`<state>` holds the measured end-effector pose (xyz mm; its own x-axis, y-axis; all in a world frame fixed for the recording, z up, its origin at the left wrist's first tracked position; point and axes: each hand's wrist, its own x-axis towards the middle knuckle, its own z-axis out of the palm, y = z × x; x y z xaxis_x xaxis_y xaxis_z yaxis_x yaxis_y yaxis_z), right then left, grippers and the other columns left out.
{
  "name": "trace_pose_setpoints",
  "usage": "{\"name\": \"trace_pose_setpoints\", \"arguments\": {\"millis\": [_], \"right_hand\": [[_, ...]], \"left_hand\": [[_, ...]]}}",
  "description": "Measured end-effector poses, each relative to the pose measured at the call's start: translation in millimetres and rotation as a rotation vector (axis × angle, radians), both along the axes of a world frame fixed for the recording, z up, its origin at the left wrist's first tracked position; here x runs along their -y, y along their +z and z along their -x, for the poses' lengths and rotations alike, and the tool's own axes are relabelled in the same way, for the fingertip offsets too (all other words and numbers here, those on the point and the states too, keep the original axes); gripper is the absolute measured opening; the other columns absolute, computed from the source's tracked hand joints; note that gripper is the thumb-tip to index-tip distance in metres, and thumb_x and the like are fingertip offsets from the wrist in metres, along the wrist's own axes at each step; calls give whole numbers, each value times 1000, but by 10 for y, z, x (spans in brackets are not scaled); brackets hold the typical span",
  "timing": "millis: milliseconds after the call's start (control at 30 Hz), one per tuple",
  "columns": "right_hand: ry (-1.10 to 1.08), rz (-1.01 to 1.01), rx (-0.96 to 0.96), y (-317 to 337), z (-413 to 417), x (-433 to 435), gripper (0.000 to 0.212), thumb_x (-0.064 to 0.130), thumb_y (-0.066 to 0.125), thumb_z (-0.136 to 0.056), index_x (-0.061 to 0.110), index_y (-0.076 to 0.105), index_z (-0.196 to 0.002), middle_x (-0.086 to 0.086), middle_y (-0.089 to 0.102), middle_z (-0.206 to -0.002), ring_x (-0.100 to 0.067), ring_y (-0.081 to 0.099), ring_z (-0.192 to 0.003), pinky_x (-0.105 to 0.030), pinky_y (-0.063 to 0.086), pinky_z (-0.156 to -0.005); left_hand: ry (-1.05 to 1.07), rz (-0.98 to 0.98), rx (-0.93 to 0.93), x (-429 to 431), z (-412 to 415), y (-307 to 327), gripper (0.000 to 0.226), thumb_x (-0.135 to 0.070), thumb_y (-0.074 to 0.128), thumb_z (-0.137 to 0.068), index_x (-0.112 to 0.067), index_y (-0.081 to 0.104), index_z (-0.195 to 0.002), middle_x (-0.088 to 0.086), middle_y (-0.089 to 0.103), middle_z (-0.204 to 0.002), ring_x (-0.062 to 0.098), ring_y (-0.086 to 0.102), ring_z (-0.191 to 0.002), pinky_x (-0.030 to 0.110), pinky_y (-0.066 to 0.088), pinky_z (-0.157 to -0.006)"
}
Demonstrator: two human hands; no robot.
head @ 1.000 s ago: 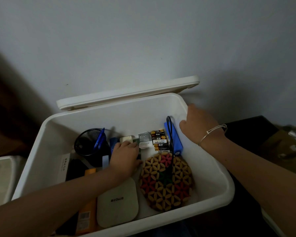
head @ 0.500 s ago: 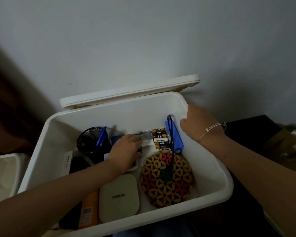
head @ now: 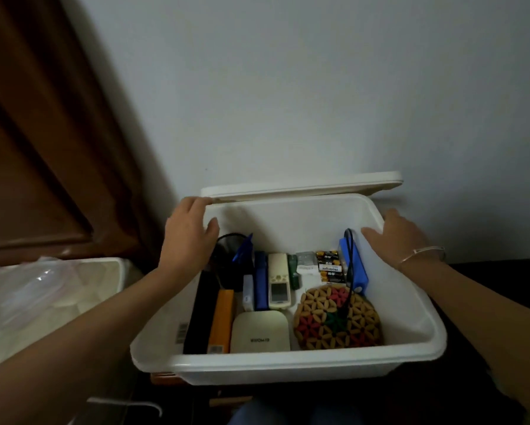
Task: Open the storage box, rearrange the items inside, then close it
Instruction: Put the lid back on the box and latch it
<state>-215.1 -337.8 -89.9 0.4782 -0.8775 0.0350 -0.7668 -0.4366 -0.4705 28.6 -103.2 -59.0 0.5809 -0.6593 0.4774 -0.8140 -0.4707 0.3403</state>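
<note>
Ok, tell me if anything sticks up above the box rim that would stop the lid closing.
Nothing visible does. The lid stands propped behind the box, the left hand touching its corner. The contents, including the blue power bank and its cable, sit below the rim.

I am looking at a plain pale grey-white wall (head: 288, 87) filling most of the view, dimly and evenly lit. To the left of the wall, a dark brown wooden door (head: 37, 142) with a recessed panel is standing in shadow. Below the door, 1 white bin (head: 104, 289) lined with clear plastic is sitting near the floor. At the wall's lower right, a dark tabletop (head: 502, 277) is showing, its surface almost black in this low light.
</note>
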Motion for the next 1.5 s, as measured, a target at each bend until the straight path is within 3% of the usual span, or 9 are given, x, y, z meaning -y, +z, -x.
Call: {"name": "trace_pose_setpoints", "arguments": {"millis": [267, 467, 567, 700, 900, 1067, 1200, 1333, 1500], "right_hand": [[-298, 100, 438, 417, -113, 349, 25, 30, 47, -92, 6, 54, -99, -22, 61, -104, -38, 55, -93, -38, 42, -77], [-604, -94, 497, 503, -405, 899, 55, 38, 43, -92, -7, 45, -124, -30, 48, -129, -43, 48, -117, -43, 38, -96], [-557, -401, 594, 416, -569, 1023, 57, 44, 40, -89, -2, 49, -122, -22, 53, -119, -40, 55, -104, -46, 49, -88], [-532, -574, 752, 389, -647, 1061, 19, 21, 50, -87, 7, 52, -99, -17, 56, -104, -28, 57, -69, -23, 48, -36], [-464, -563, 791, 559, -495, 974, 16, 7, 46, -86, 8, 56, -98, -14, 56, -110, -18, 56, -59, -22, 49, -47], [-356, -371, 984, 769, -83, 549, 30, 6, 56, -83, -2, 61, -112, -14, 58, -99, -20, 54, -70, -20, 49, -56], [-214, -293, 1100, 884, 343, 47, 40, 8, 61, -84, 14, 56, -123, -6, 59, -118, -20, 59, -101, -34, 48, -91], [-31, -386, 1281, 996, 683, -373, 45, 4, 59, -87, 14, 49, -130, 6, 63, -114, -2, 66, -89, -16, 54, -74], [201, -648, 1196, 1226, 995, -680, 49, -2, 55, -83, 7, 50, -130, -8, 64, -120, -21, 64, -103, -25, 55, -81]], "left_hand": [[219, 68, -120, 225, -501, 115, 38, -28, 47, -95, -9, 52, -129, 12, 51, -130, 30, 47, -121, 45, 37, -98], [306, -18, -810, 712, -826, 125, 52, -42, 28, -97, 0, 55, -111, 19, 55, -113, 33, 51, -101, 35, 38, -86], [217, 76, -1020, 825, -868, 154, 47, -38, 29, -102, -3, 60, -100, 17, 56, -93, 26, 50, -75, 29, 37, -75], [175, 91, -1076, 875, -858, 119, 35, -31, 39, -102, -6, 56, -118, 12, 60, -100, 19, 52, -76, 30, 42, -80], [230, 295, -1044, 775, -704, 211, 30, -10, 45, -95, -15, 41, -66, 4, 41, -66, 19, 36, -60, 29, 30, -60], [57, 550, -1089, 293, -333, 350, 12, -10, 47, -95, -12, 58, -92, 7, 56, -91, 17, 55, -77, 28, 37, -68], [8, 733, -1177, -177, -112, 652, 48, -12, 53, -96, -7, 39, -141, 17, 53, -133, 27, 61, -103, 36, 47, -84], [-2, 660, -1174, -646, 118, 963, 43, -27, 54, -97, -7, 48, -135, 16, 59, -125, 33, 63, -104, 47, 54, -85], [47, 460, -1119, -1095, 352, 1206, 40, -41, 46, -99, -6, 64, -106, 13, 69, -103, 30, 66, -98, 45, 50, -93]]}}
